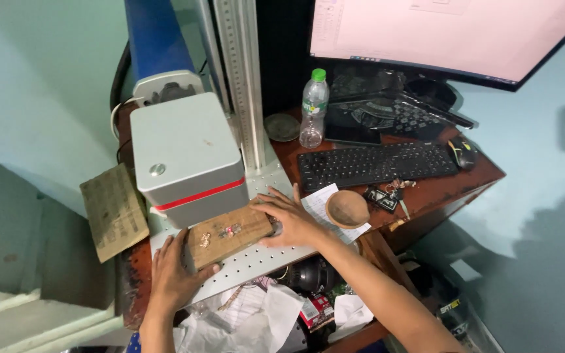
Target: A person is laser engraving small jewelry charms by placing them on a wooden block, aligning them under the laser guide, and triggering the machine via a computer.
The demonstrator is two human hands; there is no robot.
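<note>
A reddish-brown wooden worktop (465, 180) carries a black keyboard (375, 163), a mouse (462, 153), a clear water bottle (313, 108), a small round wooden bowl (346, 208), keys (386, 193) — and a perforated metal plate (256, 260) bearing a wooden block (229, 235).

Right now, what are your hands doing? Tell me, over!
Left hand on near end of wooden block. Right hand on far end. Block flat on perforated metal plate, under grey machine head. Nothing between hands, over.
</note>
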